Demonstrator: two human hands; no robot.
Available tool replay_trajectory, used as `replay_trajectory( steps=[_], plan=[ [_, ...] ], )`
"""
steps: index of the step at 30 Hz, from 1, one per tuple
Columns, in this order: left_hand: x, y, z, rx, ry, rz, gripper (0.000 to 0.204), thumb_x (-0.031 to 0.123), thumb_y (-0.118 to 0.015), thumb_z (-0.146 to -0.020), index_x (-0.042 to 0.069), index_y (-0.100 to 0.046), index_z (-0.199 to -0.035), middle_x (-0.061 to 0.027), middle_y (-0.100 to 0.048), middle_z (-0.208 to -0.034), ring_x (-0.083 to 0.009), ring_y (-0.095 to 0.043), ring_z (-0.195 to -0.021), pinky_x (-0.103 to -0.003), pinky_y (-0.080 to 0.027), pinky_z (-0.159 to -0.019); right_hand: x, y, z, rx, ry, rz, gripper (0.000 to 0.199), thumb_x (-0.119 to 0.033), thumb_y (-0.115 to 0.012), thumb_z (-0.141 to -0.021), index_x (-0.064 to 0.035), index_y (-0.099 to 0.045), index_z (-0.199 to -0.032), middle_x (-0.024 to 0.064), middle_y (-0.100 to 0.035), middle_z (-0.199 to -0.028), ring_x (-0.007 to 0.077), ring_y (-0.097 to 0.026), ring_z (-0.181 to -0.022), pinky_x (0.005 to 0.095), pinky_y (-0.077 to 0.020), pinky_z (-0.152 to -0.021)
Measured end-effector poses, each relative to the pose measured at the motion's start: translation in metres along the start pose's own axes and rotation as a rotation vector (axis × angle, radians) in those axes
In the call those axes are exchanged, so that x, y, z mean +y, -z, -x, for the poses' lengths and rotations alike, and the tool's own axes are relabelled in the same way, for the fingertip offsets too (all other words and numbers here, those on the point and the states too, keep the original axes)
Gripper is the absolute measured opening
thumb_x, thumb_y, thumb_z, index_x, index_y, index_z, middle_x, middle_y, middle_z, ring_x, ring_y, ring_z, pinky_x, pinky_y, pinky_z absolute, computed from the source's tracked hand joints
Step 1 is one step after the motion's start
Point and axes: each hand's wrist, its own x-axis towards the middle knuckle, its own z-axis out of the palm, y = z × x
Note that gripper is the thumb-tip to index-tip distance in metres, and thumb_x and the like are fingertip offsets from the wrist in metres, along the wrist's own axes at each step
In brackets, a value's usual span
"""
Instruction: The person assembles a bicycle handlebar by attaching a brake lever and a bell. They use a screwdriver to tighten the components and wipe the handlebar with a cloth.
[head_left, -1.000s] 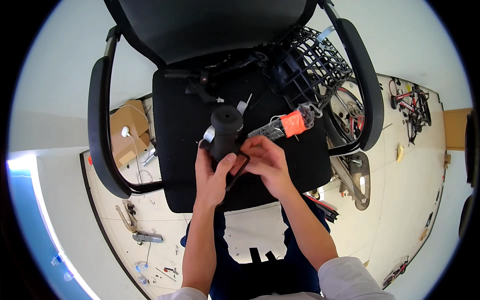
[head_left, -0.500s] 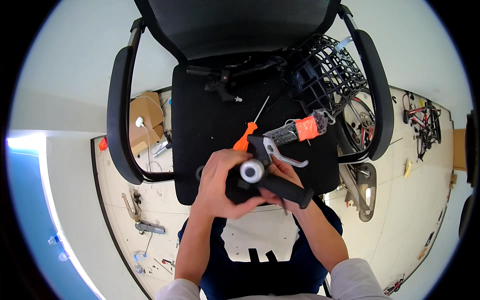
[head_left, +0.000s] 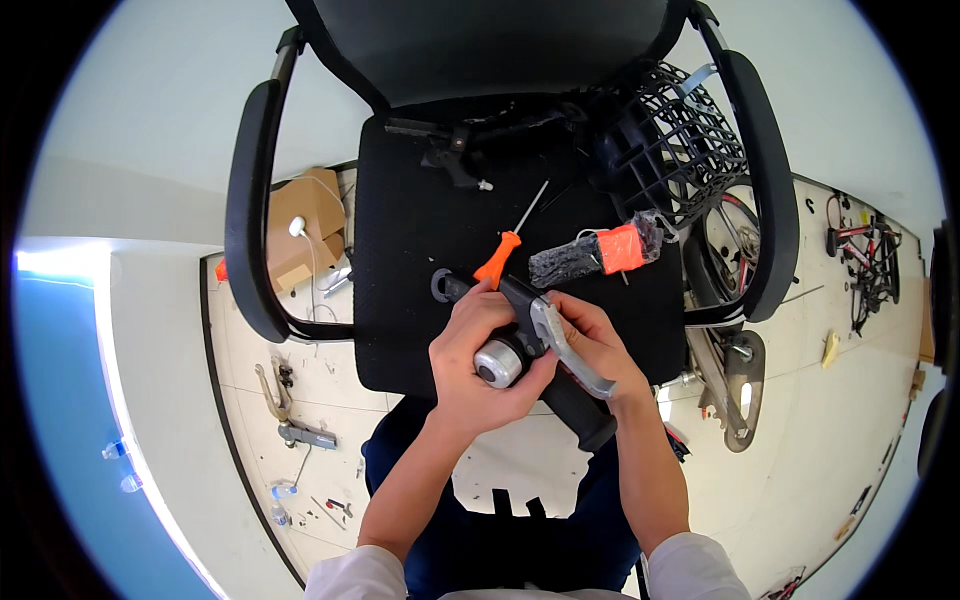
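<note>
Over the front of the chair seat, both hands grip a bicycle handlebar piece with a black rubber grip (head_left: 578, 407), a silver brake lever (head_left: 566, 350) and a round silver bell (head_left: 498, 363). My left hand (head_left: 478, 345) wraps the bell end, its thumb beneath the lever clamp. My right hand (head_left: 600, 345) closes around the lever side, with fingers partly hidden behind it. The black grip angles down toward my lap. Just beyond the left fingers lies an orange-handled screwdriver (head_left: 495, 260), its shaft pointing away. A black ring-shaped end (head_left: 441, 285) shows beside the left hand.
The black chair seat (head_left: 400, 230) also carries a plastic-wrapped bundle with an orange band (head_left: 620, 248), dark bicycle parts (head_left: 455, 150) and a black basket (head_left: 665, 150). Armrests rise at both sides. On the floor are a cardboard box (head_left: 310, 220), a hammer (head_left: 305, 434) and a wheel (head_left: 735, 230).
The handlebar piece has turned in my hands, so the bell now faces lower left and the lever slants down. My right hand has come round onto the lever. The view has shifted slightly.
</note>
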Motion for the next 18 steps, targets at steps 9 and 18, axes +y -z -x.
replay_trajectory(
  steps=[9, 18],
  plan=[
    [0.003, -0.003, -0.004, 0.11, 0.04, 0.107, 0.027, 0.01, -0.079, -0.061, 0.002, -0.062, -0.08, -0.0076, -0.062, -0.077, -0.0145, -0.061, -0.066, -0.026, -0.048, -0.061, 0.012, -0.01, -0.002, 0.044, 0.185, -0.08, 0.02, -0.022, -0.055, -0.1, -0.0036, -0.059, -0.095, -0.0044, -0.053, -0.081, 0.0013, -0.047, -0.073, 0.0181, -0.038, -0.064],
    [0.028, -0.002, -0.008, 0.155, 0.162, -0.073, 0.025, 0.01, -0.081, -0.065, 0.002, -0.059, -0.076, -0.0026, -0.06, -0.071, -0.0078, -0.056, -0.06, -0.022, -0.043, -0.054, 0.035, -0.018, 0.0, -0.031, 0.079, -0.716, 0.026, -0.019, -0.054, -0.097, -0.0035, -0.057, -0.118, 0.0118, -0.065, -0.106, 0.0202, -0.067, -0.092, 0.0331, -0.0582, -0.082]
  ],
)
